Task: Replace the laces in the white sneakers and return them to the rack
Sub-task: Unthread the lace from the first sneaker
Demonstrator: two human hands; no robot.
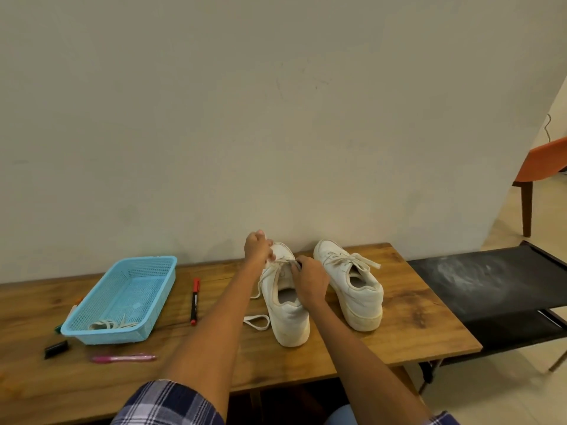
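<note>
Two white sneakers stand on the wooden table (214, 357), heels toward me. My left hand (257, 246) grips the toe end of the left sneaker (288, 314), fingers curled over it. My right hand (308, 279) pinches that shoe's white lace (277, 266) at the eyelets. Loose lace ends (257, 321) trail onto the table left of the shoe. The right sneaker (356, 289) stands apart, laced, its bow lying loose. A light blue basket (144, 302) at the left holds more white laces (107, 325).
A red-capped marker (195, 300) lies between basket and shoes. A pink pen (122, 358) and a black cap (55, 348) lie near the front left. A black fabric rack (491, 286) adjoins the table's right end. An orange chair (540, 167) stands behind it.
</note>
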